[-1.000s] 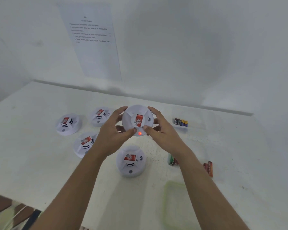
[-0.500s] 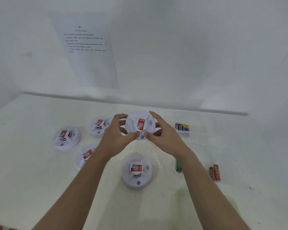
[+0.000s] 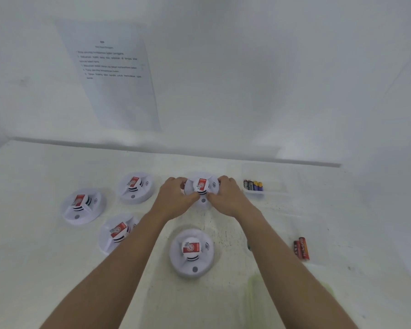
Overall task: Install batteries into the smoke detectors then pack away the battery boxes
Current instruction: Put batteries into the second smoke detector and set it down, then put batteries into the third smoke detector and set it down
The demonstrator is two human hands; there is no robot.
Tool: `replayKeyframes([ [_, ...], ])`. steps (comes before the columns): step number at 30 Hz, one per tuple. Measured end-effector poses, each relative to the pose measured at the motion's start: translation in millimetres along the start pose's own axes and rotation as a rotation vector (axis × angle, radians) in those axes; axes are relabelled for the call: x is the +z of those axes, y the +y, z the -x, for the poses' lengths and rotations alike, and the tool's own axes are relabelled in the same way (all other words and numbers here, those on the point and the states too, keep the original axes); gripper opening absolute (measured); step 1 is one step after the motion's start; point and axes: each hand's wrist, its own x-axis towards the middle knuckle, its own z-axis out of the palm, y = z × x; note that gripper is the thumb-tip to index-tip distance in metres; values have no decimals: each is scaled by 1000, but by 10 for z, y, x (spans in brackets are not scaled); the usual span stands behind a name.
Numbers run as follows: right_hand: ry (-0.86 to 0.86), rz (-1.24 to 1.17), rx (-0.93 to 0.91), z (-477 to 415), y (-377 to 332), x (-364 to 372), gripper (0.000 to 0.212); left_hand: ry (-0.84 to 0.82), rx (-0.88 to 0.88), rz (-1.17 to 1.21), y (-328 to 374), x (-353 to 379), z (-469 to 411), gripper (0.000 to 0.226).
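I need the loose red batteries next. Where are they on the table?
In the head view the two red batteries lie on the table, right of the right forearm, nearer than the clear battery box.

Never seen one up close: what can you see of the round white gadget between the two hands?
A round white smoke detector, plastic by the look, face up. Its raised centre bears a red label with dark vent slots below, a sound-wave mark beside it and a small grey button near the front rim. The left hand and right hand grip its sides at the far middle of the table; whether it rests there is unclear.
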Motion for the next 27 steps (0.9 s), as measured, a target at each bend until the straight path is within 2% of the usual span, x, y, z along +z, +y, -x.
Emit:
replayKeyframes([
  [2,-42,50,38,-39,23,40,57,-24,-5,-26,-10,37,-12,58],
  [5,-70,108,74,-66,52,76,55,-29,-26,-33,-31,70,0,39],
  [9,-64,116,91,-87,47,84,51,-23,-17,-29,-72,75,5,41],
  [13,-47,166,82,11,-50,68,61,-15,-7,-20,-150,2,19,61],
  [15,-1,199,15,95,-146,78,64,4,28,13,-156,-104,76,55],
  [19,80,105,-180,274,-399,196,61,44,137,121,-210,-409,290,27],
  [23,84,16,-326,401,-660,509,54,113,186,122,-495,-741,624,28],
  [27,-60,21,-428,454,-870,972,53,291,75,14,-999,-1021,941,31],
])
